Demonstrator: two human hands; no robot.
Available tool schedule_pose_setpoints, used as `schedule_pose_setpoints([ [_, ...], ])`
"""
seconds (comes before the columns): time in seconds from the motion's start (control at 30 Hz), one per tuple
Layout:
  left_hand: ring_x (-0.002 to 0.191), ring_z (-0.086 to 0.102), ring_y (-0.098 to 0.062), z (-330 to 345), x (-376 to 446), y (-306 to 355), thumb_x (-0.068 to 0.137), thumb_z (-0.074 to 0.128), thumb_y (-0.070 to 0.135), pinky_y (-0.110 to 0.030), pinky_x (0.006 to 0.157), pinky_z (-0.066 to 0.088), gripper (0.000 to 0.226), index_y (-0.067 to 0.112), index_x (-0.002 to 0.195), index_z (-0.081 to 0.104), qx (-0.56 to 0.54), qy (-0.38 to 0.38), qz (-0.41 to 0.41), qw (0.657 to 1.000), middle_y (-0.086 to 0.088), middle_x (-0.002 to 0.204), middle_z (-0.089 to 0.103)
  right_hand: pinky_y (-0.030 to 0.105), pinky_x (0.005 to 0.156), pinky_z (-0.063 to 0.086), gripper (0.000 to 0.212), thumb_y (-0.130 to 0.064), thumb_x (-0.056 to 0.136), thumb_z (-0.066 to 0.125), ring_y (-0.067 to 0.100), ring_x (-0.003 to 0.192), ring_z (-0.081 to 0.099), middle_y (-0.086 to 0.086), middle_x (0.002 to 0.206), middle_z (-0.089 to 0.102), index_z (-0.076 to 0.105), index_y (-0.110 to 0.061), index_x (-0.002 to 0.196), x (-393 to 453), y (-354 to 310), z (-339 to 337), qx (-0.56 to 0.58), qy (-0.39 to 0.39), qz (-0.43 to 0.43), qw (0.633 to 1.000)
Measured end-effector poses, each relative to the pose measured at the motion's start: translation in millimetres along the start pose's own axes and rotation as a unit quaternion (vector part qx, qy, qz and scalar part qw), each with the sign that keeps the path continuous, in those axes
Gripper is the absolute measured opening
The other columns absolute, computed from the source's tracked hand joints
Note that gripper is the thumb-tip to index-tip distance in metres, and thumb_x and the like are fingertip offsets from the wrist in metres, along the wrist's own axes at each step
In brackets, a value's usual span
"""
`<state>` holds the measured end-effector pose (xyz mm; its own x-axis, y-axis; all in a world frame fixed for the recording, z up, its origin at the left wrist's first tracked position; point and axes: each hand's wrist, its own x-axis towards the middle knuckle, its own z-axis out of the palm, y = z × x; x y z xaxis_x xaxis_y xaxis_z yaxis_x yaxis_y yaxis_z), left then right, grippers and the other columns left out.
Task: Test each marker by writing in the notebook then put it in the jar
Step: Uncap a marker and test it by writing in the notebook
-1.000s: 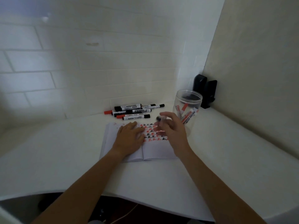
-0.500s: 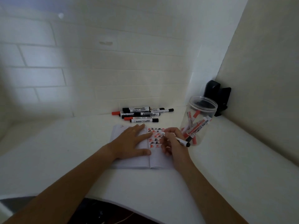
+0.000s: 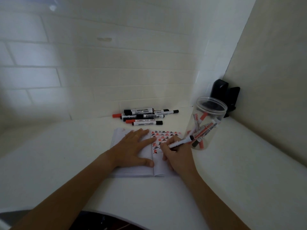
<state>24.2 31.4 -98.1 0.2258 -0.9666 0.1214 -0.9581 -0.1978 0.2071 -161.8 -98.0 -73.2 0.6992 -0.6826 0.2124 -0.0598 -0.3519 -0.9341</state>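
Observation:
An open notebook (image 3: 132, 170) lies on the white table (image 3: 232, 180), its right page filled with rows of red and black marks. My left hand (image 3: 132, 146) lies flat on the left page, fingers straight. My right hand (image 3: 177, 152) grips a white marker (image 3: 181, 142) with a black end, its tip down on the right page. A clear plastic jar (image 3: 210, 107) stands just right of the notebook and holds several red and black markers. A pile of several more markers (image 3: 144, 117) lies behind the notebook near the wall.
A black object (image 3: 226, 95) stands in the corner behind the jar. A tiled wall runs along the back and a plain wall on the right. The table's curved front edge (image 3: 116, 213) is near me, with dark floor below.
My right hand went from holding the marker above the page to pressing its tip onto the right page, and has shifted lower on it. My left hand stays flat on the notebook.

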Motion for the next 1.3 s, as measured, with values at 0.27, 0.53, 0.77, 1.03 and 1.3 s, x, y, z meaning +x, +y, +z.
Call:
schedule_pose_setpoints([
  [0.27,0.152,-0.004,-0.020,-1.2,-0.4,0.7,0.063,0.028,0.101,-0.051,0.122,0.008,0.103,0.053,0.152,0.007,-0.002,-0.001,-0.001,1.000,0.003,0.166,-0.003,0.025,0.038,0.041,0.015,-0.010,0.093,0.065,0.025,0.034,0.052,0.012,0.056,0.065,0.057,-0.002,0.083,-4.9,-0.1,1.3,0.008,-0.012,0.015,1.000],
  [0.53,0.152,0.003,-0.020,-1.9,-1.1,3.2,0.062,0.039,0.099,-0.052,0.121,0.011,0.097,0.048,0.144,0.030,-0.034,0.029,-0.001,0.999,0.002,0.165,0.011,0.025,0.041,0.042,0.017,-0.012,0.093,0.066,0.025,0.036,0.056,0.010,0.057,0.067,0.057,-0.010,0.079,-4.3,2.1,1.7,-0.011,-0.021,0.009,1.000],
  [0.77,0.152,0.001,-0.019,-6.4,-3.2,6.4,0.061,0.037,0.100,-0.049,0.122,0.008,0.098,0.051,0.145,0.031,-0.036,0.012,-0.009,0.999,0.004,0.165,0.008,0.028,0.043,0.046,0.017,-0.013,0.092,0.067,0.022,0.038,0.058,0.010,0.058,0.067,0.057,-0.011,0.077,-2.5,4.8,1.4,-0.040,-0.018,0.002,0.999],
  [1.03,0.152,0.003,-0.019,-7.3,-4.7,7.6,0.063,0.037,0.099,-0.049,0.122,0.010,0.097,0.049,0.146,0.032,-0.037,0.014,-0.010,0.999,0.004,0.165,0.008,0.030,0.042,0.046,0.017,-0.013,0.092,0.065,0.025,0.037,0.056,0.012,0.056,0.065,0.056,-0.009,0.078,-2.7,4.0,1.0,-0.029,-0.013,0.009,0.999],
  [1.3,0.152,0.003,-0.018,-6.9,-5.1,7.1,0.065,0.039,0.098,-0.046,0.123,0.007,0.094,0.050,0.145,0.031,-0.044,0.014,-0.011,0.999,0.006,0.165,0.008,0.027,0.042,0.044,0.017,-0.012,0.092,0.064,0.023,0.036,0.054,0.010,0.054,0.064,0.056,-0.010,0.077,-3.4,3.0,0.6,-0.020,-0.018,0.018,0.999],
])
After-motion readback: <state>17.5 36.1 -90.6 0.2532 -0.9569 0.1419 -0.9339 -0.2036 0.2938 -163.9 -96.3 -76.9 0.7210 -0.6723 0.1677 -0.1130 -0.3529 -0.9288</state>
